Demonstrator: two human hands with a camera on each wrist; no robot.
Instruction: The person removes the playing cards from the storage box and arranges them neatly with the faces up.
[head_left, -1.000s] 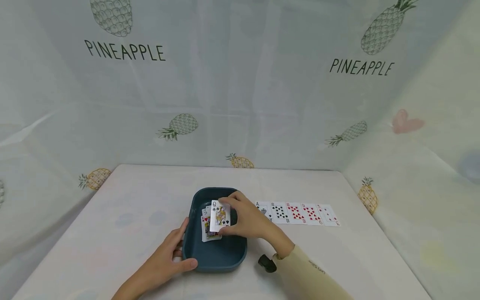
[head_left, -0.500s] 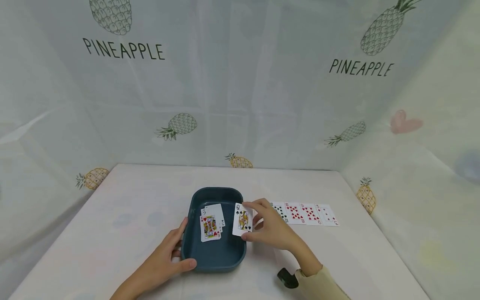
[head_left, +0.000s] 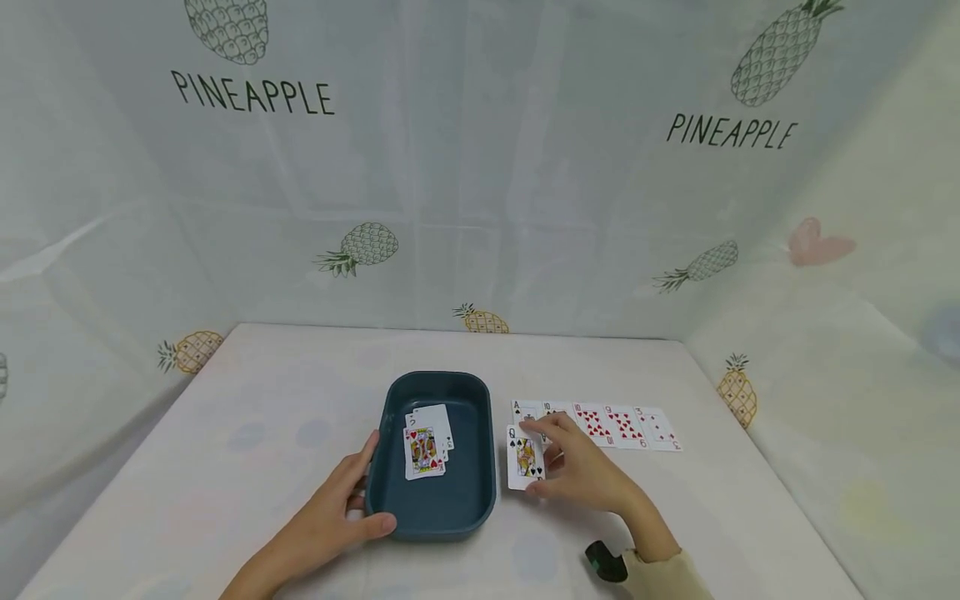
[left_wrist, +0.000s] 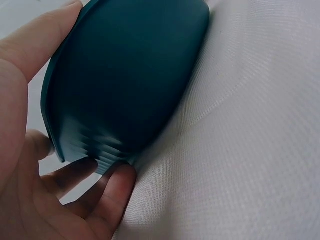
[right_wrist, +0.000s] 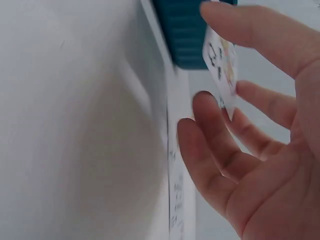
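Note:
My right hand [head_left: 583, 468] pinches a queen of spades playing card [head_left: 523, 458] by its top and bottom edges, between thumb and fingers. The card faces up, just right of the dark blue tray [head_left: 442, 510] and overlapping the lower part of the ace in the head view. In the right wrist view the card [right_wrist: 222, 65] appears nearly edge-on. My left hand [head_left: 333, 510] grips the tray's left side, thumb at the near corner and fingers along the outer wall. Inside lies a small loose pile of cards [head_left: 424, 454], a red heart face card on top.
To the right, a row of face-up cards [head_left: 626, 427] runs side by side across the white cloth [head_left: 315, 367], starting with an ace [head_left: 519, 412]. My right hand partly covers the row. A pineapple-print cloth [head_left: 480, 167] hangs behind and at both sides.
The right hand has carried the queen of spades from above the pile in the tray, over the right rim, to in front of the ace. The left hand has stayed on the tray.

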